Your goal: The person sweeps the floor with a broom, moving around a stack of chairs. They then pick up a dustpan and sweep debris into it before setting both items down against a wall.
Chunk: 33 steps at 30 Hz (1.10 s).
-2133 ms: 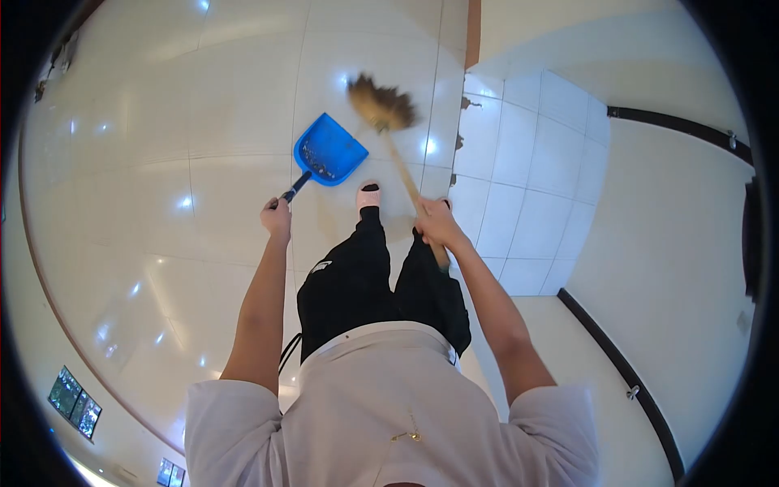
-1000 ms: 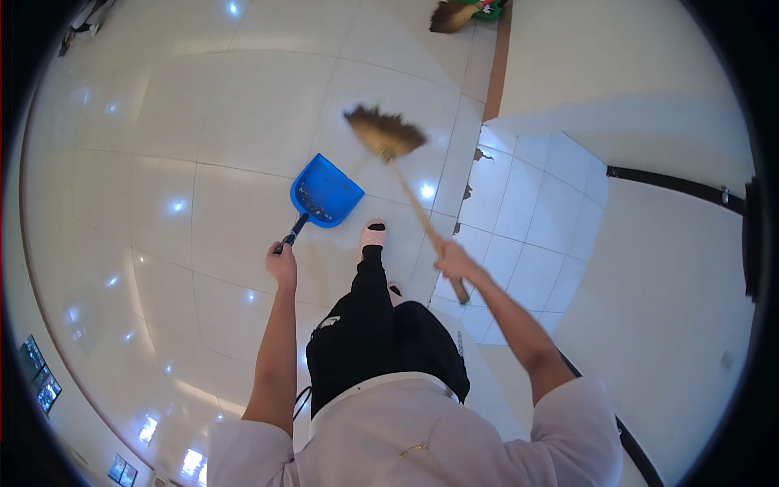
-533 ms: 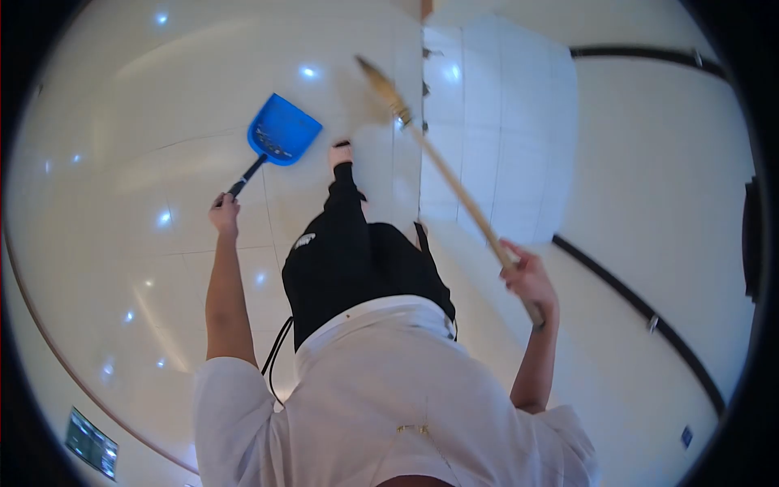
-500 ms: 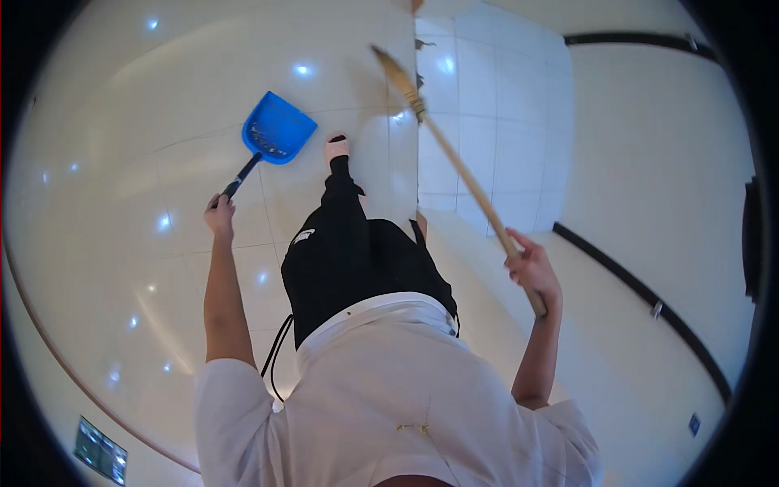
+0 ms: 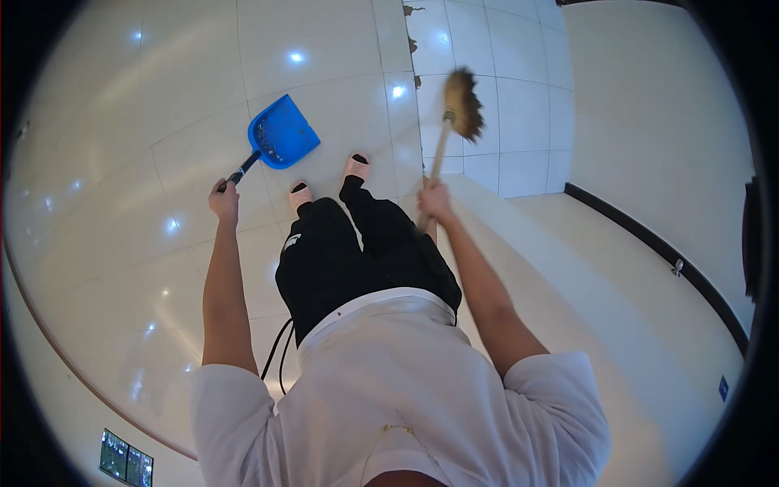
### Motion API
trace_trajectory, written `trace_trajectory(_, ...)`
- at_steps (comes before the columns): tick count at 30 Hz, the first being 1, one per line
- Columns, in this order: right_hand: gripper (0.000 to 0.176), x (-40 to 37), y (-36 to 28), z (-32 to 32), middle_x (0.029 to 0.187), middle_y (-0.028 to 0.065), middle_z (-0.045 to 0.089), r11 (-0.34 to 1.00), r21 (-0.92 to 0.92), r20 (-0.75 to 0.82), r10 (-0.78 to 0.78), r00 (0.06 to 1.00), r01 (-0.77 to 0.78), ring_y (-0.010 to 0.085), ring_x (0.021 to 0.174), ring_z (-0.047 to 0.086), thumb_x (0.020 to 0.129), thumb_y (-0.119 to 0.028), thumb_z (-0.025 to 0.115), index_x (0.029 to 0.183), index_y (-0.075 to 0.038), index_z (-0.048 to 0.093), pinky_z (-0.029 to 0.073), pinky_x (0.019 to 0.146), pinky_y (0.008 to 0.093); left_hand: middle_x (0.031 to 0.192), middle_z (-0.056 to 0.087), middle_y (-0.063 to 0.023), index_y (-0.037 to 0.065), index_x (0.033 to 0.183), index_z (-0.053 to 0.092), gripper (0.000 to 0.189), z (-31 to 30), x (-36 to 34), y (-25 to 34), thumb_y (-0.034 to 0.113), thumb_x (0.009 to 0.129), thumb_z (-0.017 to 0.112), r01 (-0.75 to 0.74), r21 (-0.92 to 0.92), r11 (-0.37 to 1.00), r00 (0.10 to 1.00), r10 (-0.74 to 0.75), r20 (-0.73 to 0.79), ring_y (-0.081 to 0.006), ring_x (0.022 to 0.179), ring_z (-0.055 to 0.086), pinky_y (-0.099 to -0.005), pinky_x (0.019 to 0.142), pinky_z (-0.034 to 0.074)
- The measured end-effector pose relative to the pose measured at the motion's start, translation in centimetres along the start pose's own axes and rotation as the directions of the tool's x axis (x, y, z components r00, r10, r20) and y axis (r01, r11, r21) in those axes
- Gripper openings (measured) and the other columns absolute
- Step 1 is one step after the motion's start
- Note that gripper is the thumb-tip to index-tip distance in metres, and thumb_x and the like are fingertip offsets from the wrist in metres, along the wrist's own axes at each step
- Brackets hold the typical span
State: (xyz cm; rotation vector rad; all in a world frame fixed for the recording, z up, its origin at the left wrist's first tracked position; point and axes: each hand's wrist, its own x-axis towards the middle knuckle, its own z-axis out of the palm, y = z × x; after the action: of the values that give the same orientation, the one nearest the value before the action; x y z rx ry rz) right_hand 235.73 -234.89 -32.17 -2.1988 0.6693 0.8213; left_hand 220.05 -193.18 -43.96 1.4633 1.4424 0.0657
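My left hand (image 5: 225, 202) is closed around the black handle of a blue dustpan (image 5: 286, 134), which has bits of debris inside near its handle end. My right hand (image 5: 436, 200) grips the wooden shaft of a broom (image 5: 464, 105). The broom's straw-coloured bristles, dark at the tips, are out to the right over the white tiles and slightly blurred. Between the two tools, my feet in pink slippers (image 5: 357, 165) stand on the floor.
Glossy light floor tiles (image 5: 195, 178) spread to the left and ahead. A white wall with a dark baseboard (image 5: 649, 252) runs along the right. Brown broken patches (image 5: 412, 45) mark the seam between the two tile areas. A window (image 5: 127, 458) shows at lower left.
The broom has swung to the right, its head now beyond the tile seam, and my right hand has moved inward and forward. Both feet now show. The dustpan stays in my left hand.
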Motion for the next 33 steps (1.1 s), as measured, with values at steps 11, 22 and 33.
trace_trajectory(11, 0.064, -13.4, -5.6, -2.7, 0.059, 0.0026, 0.044, 0.827, 0.341, 0.669, 0.121, 0.733, -0.448, 0.0073, 0.040, 0.037, 0.068, 0.002, 0.048, 0.127, -0.007, 0.025, 0.034, 0.036, 0.0222, 0.078, 0.062, -0.0177, 0.000, 0.095, 0.060, 0.035, -0.2, -2.1, 2.2, 0.017, 0.064, 0.060, -0.010, 0.305, 0.952, 0.992, 0.047, -0.117, -0.0271, 0.074, 0.060, -0.0333, 0.069, 0.047)
trace_trajectory(22, 0.059, -16.4, -4.3, -15.0, 0.060, 0.0067, 0.047, 0.899, 0.343, 0.178, 0.222, 0.958, -0.272, 0.0084, 0.040, 0.038, 0.068, 0.004, 0.045, 0.125, -0.005, 0.030, 0.030, 0.034, 0.0208, 0.066, 0.055, -0.0076, -0.007, 0.101, 0.052, 0.038, -3.7, 1.0, -2.6, 0.011, 0.068, 0.058, 0.052, -0.189, 0.981, 0.992, -0.030, 0.121, -0.0113, 0.052, 0.052, -0.0219, 0.044, 0.044)
trace_trajectory(33, 0.046, 6.8, -2.7, -4.9, 0.061, 0.0113, 0.054, 0.962, 0.273, -0.076, 0.032, 0.997, -0.010, 0.0160, 0.042, 0.049, 0.059, 0.001, 0.051, 0.104, 0.008, 0.046, 0.040, 0.038, 0.0278, 0.067, 0.051, -0.0077, -0.010, 0.101, 0.047, 0.034, 0.6, -1.7, 0.8, 0.002, 0.070, 0.054, 0.091, -0.163, 0.982, 0.995, -0.083, 0.055, -0.0107, 0.052, 0.051, -0.0200, 0.043, 0.041)
